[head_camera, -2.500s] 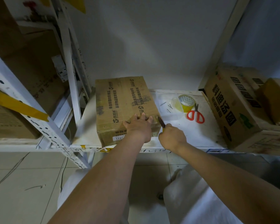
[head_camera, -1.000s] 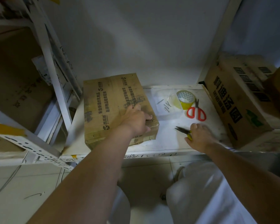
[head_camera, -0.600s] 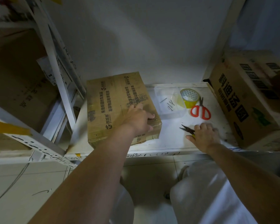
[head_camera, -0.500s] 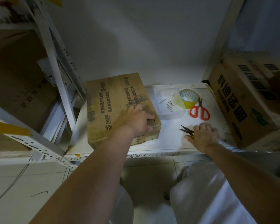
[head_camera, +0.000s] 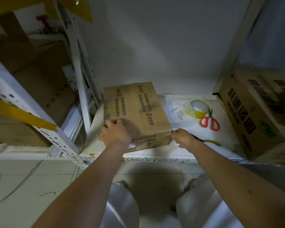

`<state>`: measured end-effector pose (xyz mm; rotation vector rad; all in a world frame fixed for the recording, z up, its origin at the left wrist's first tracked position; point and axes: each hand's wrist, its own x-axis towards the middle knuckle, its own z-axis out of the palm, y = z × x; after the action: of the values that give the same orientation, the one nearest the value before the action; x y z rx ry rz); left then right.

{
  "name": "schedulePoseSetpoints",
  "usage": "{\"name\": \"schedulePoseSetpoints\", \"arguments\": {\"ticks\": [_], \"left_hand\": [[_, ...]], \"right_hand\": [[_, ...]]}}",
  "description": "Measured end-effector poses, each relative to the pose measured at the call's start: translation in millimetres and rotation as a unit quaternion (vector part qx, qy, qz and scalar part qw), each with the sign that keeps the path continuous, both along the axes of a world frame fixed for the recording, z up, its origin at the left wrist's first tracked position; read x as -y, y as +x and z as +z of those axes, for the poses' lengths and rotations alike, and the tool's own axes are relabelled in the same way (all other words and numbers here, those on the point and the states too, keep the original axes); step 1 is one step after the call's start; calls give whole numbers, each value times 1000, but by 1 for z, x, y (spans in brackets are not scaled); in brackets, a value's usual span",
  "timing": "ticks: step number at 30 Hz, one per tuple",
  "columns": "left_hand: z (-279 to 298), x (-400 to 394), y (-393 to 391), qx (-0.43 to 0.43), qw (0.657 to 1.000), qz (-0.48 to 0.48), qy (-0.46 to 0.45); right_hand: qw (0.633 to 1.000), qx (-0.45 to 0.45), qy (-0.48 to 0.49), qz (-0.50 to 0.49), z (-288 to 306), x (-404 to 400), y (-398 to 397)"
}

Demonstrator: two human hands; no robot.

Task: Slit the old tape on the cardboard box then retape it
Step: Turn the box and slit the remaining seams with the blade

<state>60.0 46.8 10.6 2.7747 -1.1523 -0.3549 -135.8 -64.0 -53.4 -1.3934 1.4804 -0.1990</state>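
The brown cardboard box [head_camera: 135, 111] with printed text lies flat on the white shelf [head_camera: 156, 156]. My left hand [head_camera: 115, 133] rests on the box's near left corner, slightly blurred. My right hand [head_camera: 183, 139] grips the near right corner, fingertips on the taped edge. A yellow-handled cutter [head_camera: 210, 142] lies on the shelf just right of my right wrist, out of the hand. A roll of yellowish tape [head_camera: 199, 108] stands further back on the shelf. Red-handled scissors [head_camera: 210, 122] lie beside it.
A large printed carton [head_camera: 250, 116] stands at the shelf's right end. A clear bag with small screws [head_camera: 177, 111] lies between box and tape. White perforated shelf posts [head_camera: 39, 127] and more cartons [head_camera: 44, 86] stand left. Below are my white-clad knees over tiled floor [head_camera: 23, 186].
My right hand has put the cutter down on the shelf and moved left to the box's near right corner. My left hand slid from the right side to the near left corner.
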Motion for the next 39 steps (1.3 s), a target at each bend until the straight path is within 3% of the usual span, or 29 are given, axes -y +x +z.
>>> {"name": "schedulePoseSetpoints", "arguments": {"ticks": [4, 10, 16, 22, 27, 31, 35, 39], "left_hand": [[-12, -14, 16, -77, 997, 21, -16], [-12, -11, 17, -85, 996, 37, -12], [-12, -13, 23, -125, 989, 75, -38], [-8, -17, 18, -233, 953, 139, -138], [-11, -15, 12, -348, 893, 190, -214], [-21, -14, 7, -481, 810, 217, -256], [-6, -12, -8, -594, 729, 185, -287], [-3, -12, 1, -645, 683, 205, -275]], "right_hand": [[988, 82, 107, -71, 1, -7, -2], [970, 131, 197, -47, -2, -9, -3], [956, 209, 194, -66, 27, -12, 6], [963, 235, 73, -107, 82, -6, 22], [966, 228, -15, -117, 123, 1, 30], [959, 258, -44, -107, 144, -4, 33], [962, 256, -73, -62, 142, -18, 51], [959, 250, -131, -30, 134, -28, 67]]}}
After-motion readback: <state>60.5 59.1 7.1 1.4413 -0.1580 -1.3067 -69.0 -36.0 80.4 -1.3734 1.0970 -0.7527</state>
